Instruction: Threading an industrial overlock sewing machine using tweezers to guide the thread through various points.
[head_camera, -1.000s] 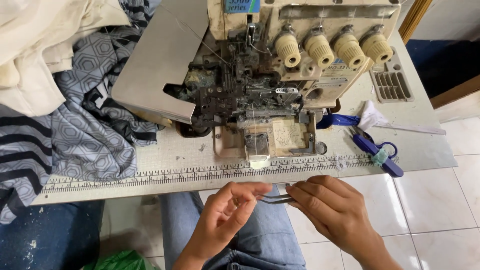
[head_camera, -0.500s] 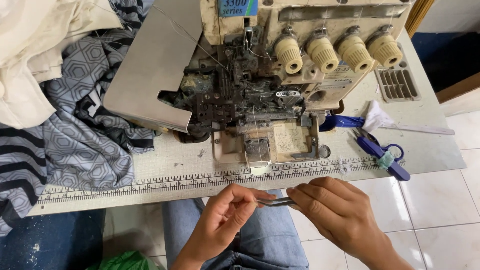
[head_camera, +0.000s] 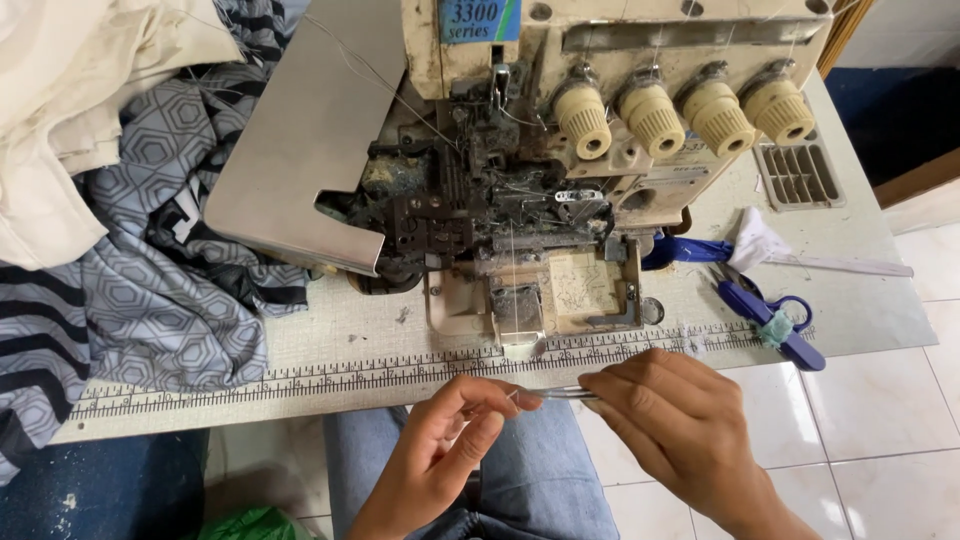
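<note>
Nearest the viewer, above the lap in blue jeans, a pair of slim metal tweezers is pinched closed in the right hand, its tip held toward the left hand, whose thumb and forefinger are pressed together on a fine thread end too thin to be made out clearly. The step in hand is judged to be threading — the thread being passed to the tweezers; the next move calls for a steady carry up to the open looper area of the overlock machine. Beyond the ruled table edge lie blue snips and patterned grey fabric. Against the earlier frames, both hands are shown barely shifted — only the view has drawn closer.
</note>
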